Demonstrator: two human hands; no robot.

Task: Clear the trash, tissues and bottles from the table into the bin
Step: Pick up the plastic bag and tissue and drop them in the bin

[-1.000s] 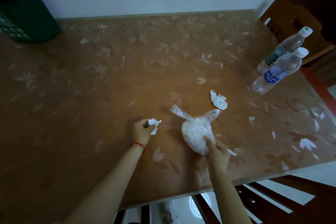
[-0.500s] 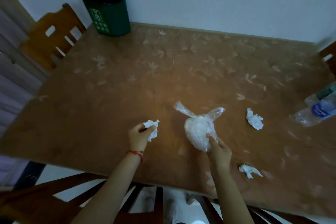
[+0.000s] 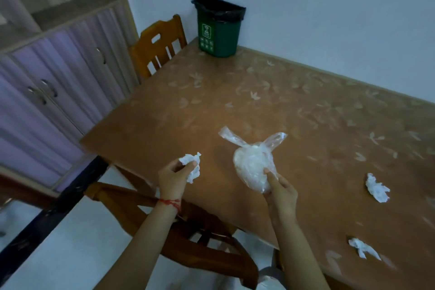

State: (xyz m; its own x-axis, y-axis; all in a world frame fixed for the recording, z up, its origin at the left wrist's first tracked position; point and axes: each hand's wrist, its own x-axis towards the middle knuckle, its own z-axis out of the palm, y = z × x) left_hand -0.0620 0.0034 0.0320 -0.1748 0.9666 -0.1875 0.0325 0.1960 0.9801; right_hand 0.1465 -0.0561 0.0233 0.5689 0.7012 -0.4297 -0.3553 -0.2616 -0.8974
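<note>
A left hand point(image 3: 173, 175) pinching a crumpled tissue point(image 3: 191, 166) and a right hand point(image 3: 280, 192) gripping a knotted plastic bag point(image 3: 253, 167) should carry both across to the green bin point(image 3: 217, 28), releasing only over its rim.

Layout of the bench point(image 3: 270, 106). The left hand point(image 3: 173, 178) holds a crumpled tissue point(image 3: 191, 165) over the bench's near-left corner; the right hand point(image 3: 281, 193), just right of it, holds a tied plastic bag point(image 3: 253, 167) above the bench. Well beyond both hands, at the far corner against the wall, stands the bin point(image 3: 217, 27); a chair point(image 3: 157, 46) stands left of it. Right of the right hand a second tissue point(image 3: 376, 189) lies on the bench, and nearer the front edge a third tissue point(image 3: 362, 248).
</note>
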